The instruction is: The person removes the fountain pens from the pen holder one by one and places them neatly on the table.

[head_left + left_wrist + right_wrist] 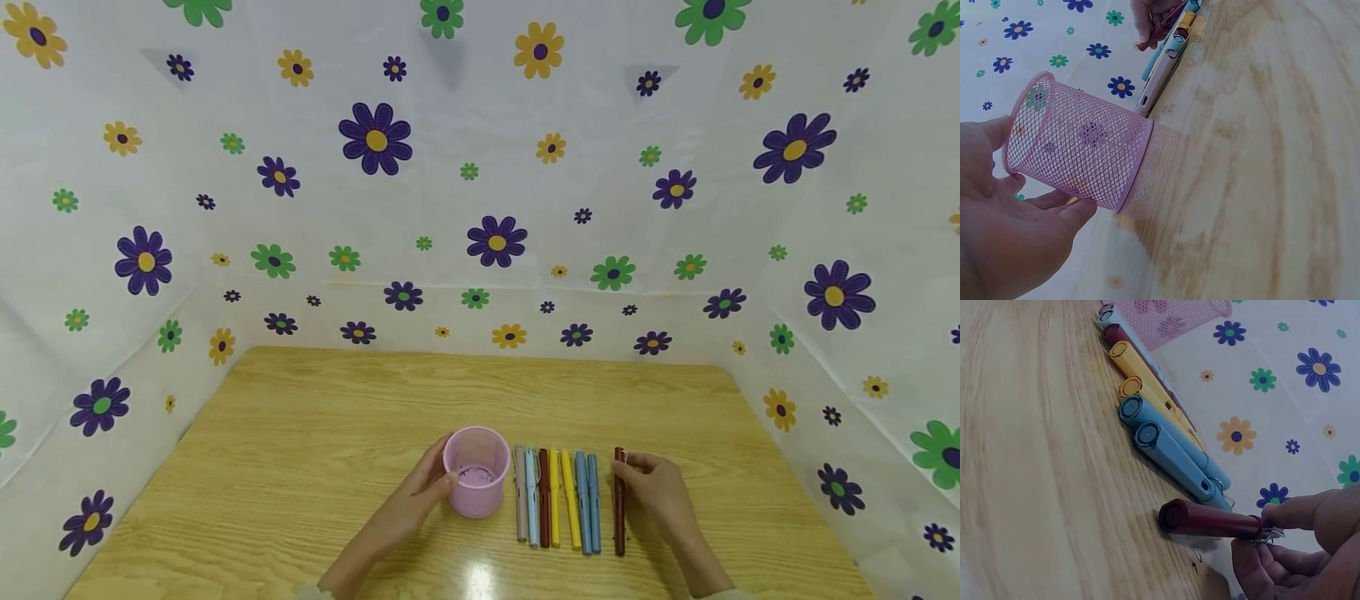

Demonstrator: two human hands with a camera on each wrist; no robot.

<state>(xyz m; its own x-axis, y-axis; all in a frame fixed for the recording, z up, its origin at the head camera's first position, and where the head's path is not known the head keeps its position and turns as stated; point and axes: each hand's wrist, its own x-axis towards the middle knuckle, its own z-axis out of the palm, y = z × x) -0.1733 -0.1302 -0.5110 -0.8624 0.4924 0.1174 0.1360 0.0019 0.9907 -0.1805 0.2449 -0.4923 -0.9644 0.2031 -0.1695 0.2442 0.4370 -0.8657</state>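
My left hand [411, 498] holds a pink mesh pen cup [477, 502] by its side, thumb near the rim. The cup stands upright on the table; its inside looks bare from above. In the left wrist view the fingers curve round the mesh [1088, 140]. At the right end of a row of pens, my right hand [664, 487] pinches a dark red pen [619, 521] at its clip end between thumb and fingers. In the right wrist view that pen [1210, 520] points its other end toward the near side; whether it touches the table I cannot tell.
Between the cup and right hand several pens lie side by side: a greyish-pink pen [521, 508], a light blue pen [533, 512], another dark red pen [544, 504], yellow pens [572, 508] and blue pens [583, 517]. A flower-print cloth [420, 208] surrounds the wooden table [315, 417].
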